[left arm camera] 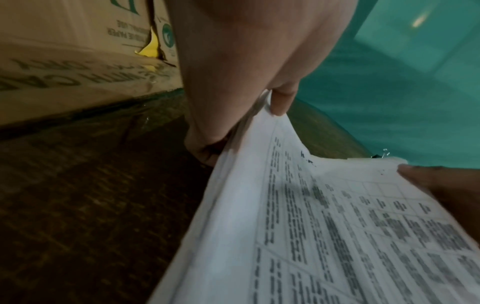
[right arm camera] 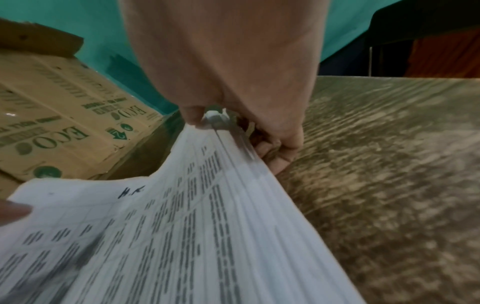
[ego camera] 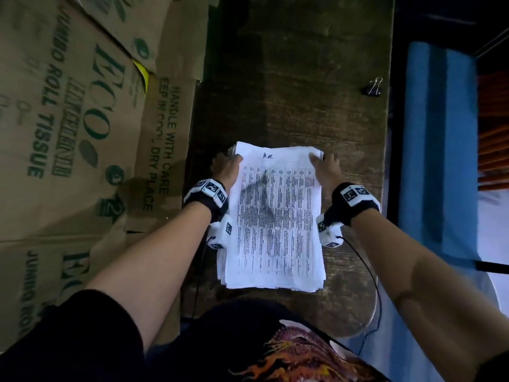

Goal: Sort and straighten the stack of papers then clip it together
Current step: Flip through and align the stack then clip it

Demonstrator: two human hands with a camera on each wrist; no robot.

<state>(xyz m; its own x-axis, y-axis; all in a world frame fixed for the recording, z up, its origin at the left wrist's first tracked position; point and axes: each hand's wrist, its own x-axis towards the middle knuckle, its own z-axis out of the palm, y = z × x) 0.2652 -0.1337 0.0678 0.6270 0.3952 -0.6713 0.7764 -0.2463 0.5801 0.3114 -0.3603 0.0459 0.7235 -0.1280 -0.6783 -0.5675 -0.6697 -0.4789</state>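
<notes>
A thick stack of printed white papers [ego camera: 275,216] lies lengthwise on the dark wooden table [ego camera: 303,92], its sheets slightly fanned at the near end. My left hand [ego camera: 225,168] grips the far left corner, thumb on top and fingers underneath [left arm camera: 280,100]. At the far right corner my right hand [ego camera: 326,166] holds the stack the same way, lifting that end [right arm camera: 272,148]. The top sheet [right arm camera: 161,236] carries a table of text and a handwritten note. A black binder clip [ego camera: 373,88] rests apart at the table's far right edge.
Cardboard tissue cartons [ego camera: 68,119] stand against the table's left side. Beyond the right edge of the table are a blue surface [ego camera: 438,147] and something orange [ego camera: 493,133]. A cable [ego camera: 374,285] hangs from my right wrist.
</notes>
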